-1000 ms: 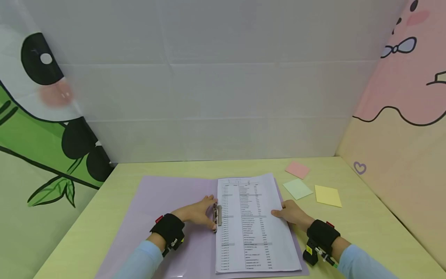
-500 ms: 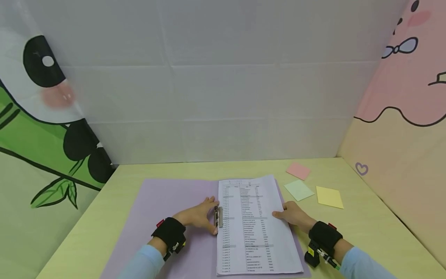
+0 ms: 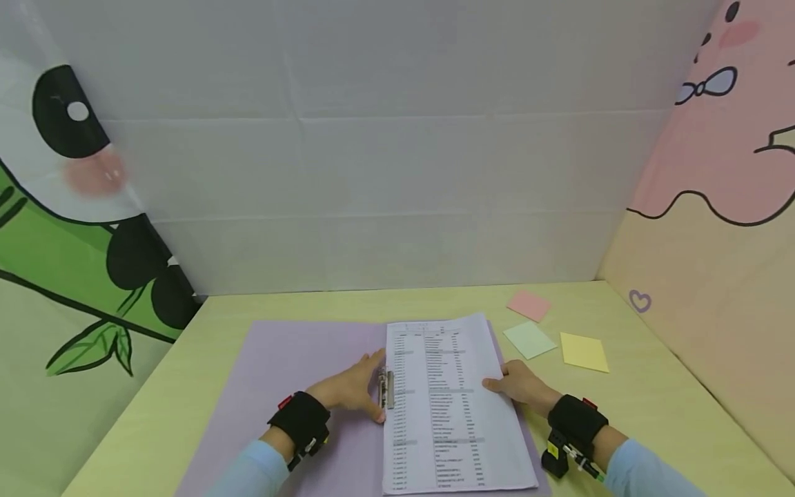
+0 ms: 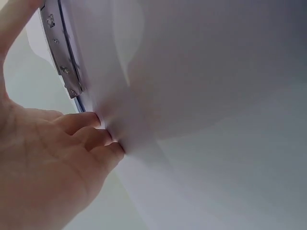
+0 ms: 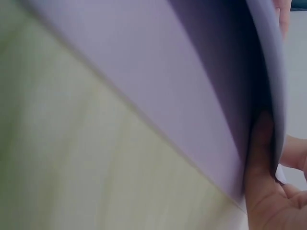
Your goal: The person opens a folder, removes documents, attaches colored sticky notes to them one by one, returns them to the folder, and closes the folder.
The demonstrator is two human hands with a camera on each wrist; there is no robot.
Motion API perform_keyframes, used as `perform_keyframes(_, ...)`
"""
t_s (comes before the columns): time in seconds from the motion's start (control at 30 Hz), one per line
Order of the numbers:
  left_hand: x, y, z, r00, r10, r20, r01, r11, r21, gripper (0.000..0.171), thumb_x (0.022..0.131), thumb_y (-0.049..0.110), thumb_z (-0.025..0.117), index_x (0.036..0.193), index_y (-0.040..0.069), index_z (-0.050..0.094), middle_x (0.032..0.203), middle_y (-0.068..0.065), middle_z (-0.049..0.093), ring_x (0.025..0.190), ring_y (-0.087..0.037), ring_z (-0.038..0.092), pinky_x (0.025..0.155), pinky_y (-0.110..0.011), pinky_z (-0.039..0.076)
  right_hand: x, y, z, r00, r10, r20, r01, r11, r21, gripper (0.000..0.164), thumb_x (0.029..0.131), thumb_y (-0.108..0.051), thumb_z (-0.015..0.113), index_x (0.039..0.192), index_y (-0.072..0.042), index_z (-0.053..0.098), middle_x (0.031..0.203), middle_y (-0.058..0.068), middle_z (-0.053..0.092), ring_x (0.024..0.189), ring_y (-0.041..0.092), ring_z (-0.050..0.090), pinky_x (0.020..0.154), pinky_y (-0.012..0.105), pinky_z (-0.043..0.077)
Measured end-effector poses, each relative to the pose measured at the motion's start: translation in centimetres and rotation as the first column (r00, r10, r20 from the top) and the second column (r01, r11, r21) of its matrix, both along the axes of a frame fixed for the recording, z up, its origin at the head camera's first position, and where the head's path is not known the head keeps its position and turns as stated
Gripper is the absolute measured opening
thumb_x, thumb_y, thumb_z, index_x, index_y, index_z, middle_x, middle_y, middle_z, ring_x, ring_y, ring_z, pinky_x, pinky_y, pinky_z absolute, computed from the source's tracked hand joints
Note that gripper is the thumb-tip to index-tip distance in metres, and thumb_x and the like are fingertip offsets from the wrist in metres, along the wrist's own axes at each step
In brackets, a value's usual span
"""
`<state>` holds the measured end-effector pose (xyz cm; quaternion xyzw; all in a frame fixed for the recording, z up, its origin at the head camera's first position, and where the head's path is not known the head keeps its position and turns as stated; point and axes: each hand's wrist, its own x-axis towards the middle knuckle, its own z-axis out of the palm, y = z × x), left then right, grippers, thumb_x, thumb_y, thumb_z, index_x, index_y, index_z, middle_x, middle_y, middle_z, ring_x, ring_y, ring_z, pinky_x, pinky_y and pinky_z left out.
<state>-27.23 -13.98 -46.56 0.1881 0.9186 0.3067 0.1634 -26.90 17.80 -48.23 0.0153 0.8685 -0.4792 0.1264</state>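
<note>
My right hand (image 3: 519, 384) pinches papers (image 3: 447, 421) at 3 o'clock, left hand (image 3: 349, 388) spread at 9; uneven tug could skew them.

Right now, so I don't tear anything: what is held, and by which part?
The right hand holds the printed sheets by their right edge. The left hand spans the metal clip at their left edge; whether it grips is unclear.

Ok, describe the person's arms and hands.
On both sides: light-blue sleeves, and black wristbands with small red tabs. A boxy black device with a yellow patch sits at the right wristband. The left hand and right hand are ungloved.
</note>
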Motion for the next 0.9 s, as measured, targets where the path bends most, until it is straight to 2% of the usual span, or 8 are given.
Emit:
perform_keyframes(0.27, 0.05, 0.11, 0.2, 1.0, 0.02, -0.021, -0.021, 0.998, -0.051, 0.121, 0.053, 0.025, 0.088, 0.146, 0.003, 0.014, 0.15, -0.023, 0.015, 0.138, -0.043, 0.008, 0.109, -0.056, 0.012, -0.03, 0.15, 0.1, 0.998, 0.047, -0.028, -0.048, 0.998, -0.037, 0.021, 0.088, -0.015, 0.059, 0.098, 0.004, 0.064, 0.077, 0.008, 0.068, 0.061, 0.017, 0.063, 0.053, 0.027, 0.048)
perform_keyframes(0.43, -0.39, 0.02, 0.59, 0.999, 0.039, -0.022, -0.041, 0.996, -0.076, 0.122, 0.052, 0.025, 0.088, 0.146, 0.004, 0.014, 0.151, -0.021, 0.014, 0.139, -0.041, 0.008, 0.11, -0.055, 0.012, -0.46, -0.12, 0.28, 0.999, 0.034, -0.023, -0.034, 0.999, -0.03, 0.021, 0.088, -0.015, 0.06, 0.098, 0.003, 0.064, 0.077, 0.007, 0.068, 0.061, 0.017, 0.063, 0.053, 0.027, 0.048)
perform_keyframes(0.67, -0.12, 0.19, 0.5, 1.0, 0.017, -0.007, -0.017, 0.998, -0.054, 0.121, 0.053, 0.026, 0.088, 0.146, 0.002, 0.014, 0.15, -0.023, 0.013, 0.139, -0.042, 0.006, 0.11, -0.056, 0.01, -0.32, 0.17, 0.14, 0.999, 0.022, -0.032, -0.023, 1.0, -0.016, 0.02, 0.087, -0.014, 0.061, 0.095, 0.004, 0.064, 0.075, 0.008, 0.067, 0.06, 0.016, 0.062, 0.051, 0.026, 0.046)
perform_keyframes(0.9, -0.04, 0.13, 0.16, 1.0, 0.009, 0.002, -0.009, 0.998, -0.07, 0.119, 0.055, 0.028, 0.087, 0.146, 0.003, 0.015, 0.151, -0.023, 0.012, 0.139, -0.041, 0.006, 0.11, -0.056, 0.011, -0.09, 0.13, 0.04, 1.0, 0.022, -0.021, -0.023, 0.999, -0.022, 0.018, 0.087, -0.013, 0.06, 0.096, 0.003, 0.064, 0.076, 0.007, 0.067, 0.06, 0.016, 0.062, 0.052, 0.026, 0.046)
